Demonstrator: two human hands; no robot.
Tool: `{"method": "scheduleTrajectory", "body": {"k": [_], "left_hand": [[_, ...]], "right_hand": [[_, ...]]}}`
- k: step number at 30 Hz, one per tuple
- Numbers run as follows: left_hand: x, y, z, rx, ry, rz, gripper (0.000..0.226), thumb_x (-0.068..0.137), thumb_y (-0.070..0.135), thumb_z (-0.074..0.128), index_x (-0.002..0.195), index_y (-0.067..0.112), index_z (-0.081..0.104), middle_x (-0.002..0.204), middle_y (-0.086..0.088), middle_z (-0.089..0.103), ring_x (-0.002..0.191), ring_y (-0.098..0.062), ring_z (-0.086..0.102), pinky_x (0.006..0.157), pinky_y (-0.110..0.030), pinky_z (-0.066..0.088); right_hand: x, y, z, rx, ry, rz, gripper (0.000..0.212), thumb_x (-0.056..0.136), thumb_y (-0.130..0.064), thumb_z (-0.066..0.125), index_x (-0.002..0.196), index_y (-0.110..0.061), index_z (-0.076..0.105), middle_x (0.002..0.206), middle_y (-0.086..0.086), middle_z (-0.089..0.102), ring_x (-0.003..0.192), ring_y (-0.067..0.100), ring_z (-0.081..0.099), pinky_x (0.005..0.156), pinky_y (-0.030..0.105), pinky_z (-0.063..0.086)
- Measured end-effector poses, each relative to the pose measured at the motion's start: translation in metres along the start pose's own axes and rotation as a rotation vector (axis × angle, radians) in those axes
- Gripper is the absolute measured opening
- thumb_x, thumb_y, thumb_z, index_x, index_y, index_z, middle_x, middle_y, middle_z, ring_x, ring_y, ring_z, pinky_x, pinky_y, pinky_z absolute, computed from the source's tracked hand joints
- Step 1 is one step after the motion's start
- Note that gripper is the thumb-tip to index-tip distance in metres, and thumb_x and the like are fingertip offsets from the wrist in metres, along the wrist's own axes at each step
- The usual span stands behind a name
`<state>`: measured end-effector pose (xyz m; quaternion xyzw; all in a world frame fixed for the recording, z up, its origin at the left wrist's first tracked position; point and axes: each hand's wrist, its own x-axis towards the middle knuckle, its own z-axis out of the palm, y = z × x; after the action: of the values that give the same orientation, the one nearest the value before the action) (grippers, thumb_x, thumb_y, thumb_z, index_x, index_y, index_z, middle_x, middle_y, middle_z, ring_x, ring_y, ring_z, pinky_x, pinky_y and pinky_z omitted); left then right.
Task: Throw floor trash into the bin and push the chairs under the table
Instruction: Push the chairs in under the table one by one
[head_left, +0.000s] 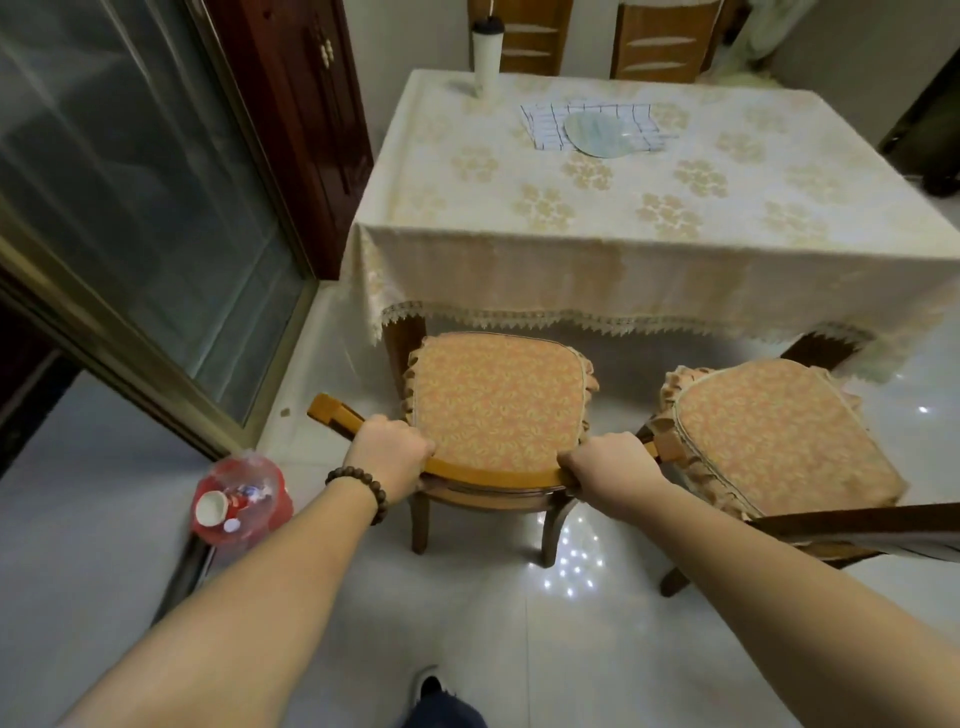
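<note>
Two hands held one chair (498, 410): your left hand (387, 457) and right hand (610, 470) wrapped its back rail, ready to push it under the worktop (597, 208).

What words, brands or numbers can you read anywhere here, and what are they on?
No text can be read.
Wrapper in the red bin: printed red and blue, too blurred to read.
White bottle on the table: no label visible.
</note>
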<state>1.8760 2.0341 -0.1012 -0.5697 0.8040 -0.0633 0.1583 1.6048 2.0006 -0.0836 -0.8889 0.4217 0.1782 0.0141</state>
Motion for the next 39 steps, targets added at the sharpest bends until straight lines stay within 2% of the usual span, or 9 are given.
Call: {"method": "scheduleTrajectory", "body": {"k": [4, 12, 20, 24, 27, 30, 37, 38, 39], "left_hand": [[0.02, -0.028, 0.008, -0.042, 0.019, -0.014, 0.034, 0.081, 0.058, 0.056, 0.093, 0.026, 0.061, 0.094, 0.005, 0.065, 0.091, -0.02, 0.06, 0.073, -0.032, 0.037], [0.089, -0.074, 0.009, -0.042, 0.023, 0.006, 0.033, 0.082, 0.056, 0.057, 0.096, 0.026, 0.06, 0.095, 0.006, 0.065, 0.094, -0.02, 0.06, 0.072, -0.032, 0.036], [0.203, -0.105, -0.002, -0.01, 0.019, 0.031, 0.035, 0.083, 0.06, 0.052, 0.094, 0.028, 0.061, 0.09, 0.007, 0.065, 0.089, -0.018, 0.059, 0.067, -0.032, 0.03], [0.258, -0.125, -0.009, -0.026, -0.013, -0.007, 0.034, 0.082, 0.059, 0.051, 0.093, 0.028, 0.06, 0.089, 0.007, 0.063, 0.089, -0.017, 0.058, 0.072, -0.032, 0.037], [0.296, -0.136, -0.015, -0.04, -0.025, -0.02, 0.029, 0.082, 0.056, 0.054, 0.088, 0.028, 0.06, 0.088, 0.006, 0.064, 0.089, -0.017, 0.059, 0.075, -0.033, 0.042], [0.33, -0.143, -0.018, -0.043, -0.029, -0.029, 0.028, 0.081, 0.056, 0.055, 0.088, 0.029, 0.059, 0.09, 0.006, 0.064, 0.092, -0.018, 0.06, 0.075, -0.034, 0.04], [0.383, -0.162, -0.018, -0.025, -0.04, -0.002, 0.029, 0.082, 0.057, 0.055, 0.089, 0.029, 0.057, 0.089, 0.006, 0.063, 0.089, -0.019, 0.06, 0.074, -0.035, 0.041], [0.387, -0.166, -0.018, -0.021, -0.039, -0.005, 0.029, 0.082, 0.058, 0.055, 0.089, 0.029, 0.057, 0.088, 0.006, 0.062, 0.089, -0.019, 0.059, 0.073, -0.035, 0.04], [0.391, -0.169, -0.018, -0.022, -0.038, -0.008, 0.031, 0.082, 0.059, 0.054, 0.089, 0.029, 0.057, 0.088, 0.006, 0.061, 0.089, -0.019, 0.059, 0.073, -0.035, 0.04]], "right_hand": [[0.035, 0.005, -0.017, -0.032, 0.0, -0.013, 0.006, 0.088, -0.022, 0.052, 0.091, -0.02, 0.057, 0.079, 0.002, 0.061, 0.07, 0.025, 0.059, 0.062, 0.034, 0.048], [0.101, 0.039, -0.043, -0.058, -0.036, 0.01, 0.008, 0.089, -0.024, 0.052, 0.093, -0.021, 0.057, 0.082, 0.002, 0.062, 0.075, 0.026, 0.06, 0.059, 0.031, 0.04], [0.181, 0.118, -0.05, -0.045, -0.041, 0.023, 0.004, 0.089, -0.024, 0.05, 0.088, -0.022, 0.053, 0.081, 0.002, 0.062, 0.073, 0.027, 0.06, 0.057, 0.032, 0.037], [0.23, 0.16, -0.061, -0.034, -0.033, 0.006, 0.005, 0.089, -0.021, 0.05, 0.085, -0.023, 0.051, 0.075, 0.001, 0.058, 0.067, 0.025, 0.058, 0.056, 0.033, 0.043], [0.261, 0.19, -0.068, -0.051, -0.031, -0.002, 0.005, 0.089, -0.02, 0.05, 0.088, -0.023, 0.055, 0.073, 0.0, 0.057, 0.065, 0.025, 0.055, 0.054, 0.032, 0.036], [0.285, 0.214, -0.071, -0.03, -0.027, -0.001, 0.006, 0.09, -0.023, 0.051, 0.087, -0.023, 0.056, 0.069, -0.004, 0.053, 0.061, 0.02, 0.051, 0.054, 0.031, 0.036], [0.323, 0.244, -0.078, 0.014, -0.019, 0.027, 0.008, 0.092, -0.022, 0.049, 0.096, -0.023, 0.056, 0.079, -0.002, 0.061, 0.067, 0.02, 0.057, 0.058, 0.032, 0.043], [0.327, 0.245, -0.08, 0.016, -0.019, 0.041, 0.008, 0.092, -0.021, 0.049, 0.097, -0.023, 0.056, 0.08, -0.002, 0.061, 0.068, 0.02, 0.056, 0.062, 0.033, 0.045], [0.331, 0.244, -0.081, 0.018, -0.016, 0.06, 0.009, 0.092, -0.02, 0.049, 0.099, -0.022, 0.055, 0.082, -0.001, 0.061, 0.073, 0.021, 0.058, 0.073, 0.037, 0.048]]}}
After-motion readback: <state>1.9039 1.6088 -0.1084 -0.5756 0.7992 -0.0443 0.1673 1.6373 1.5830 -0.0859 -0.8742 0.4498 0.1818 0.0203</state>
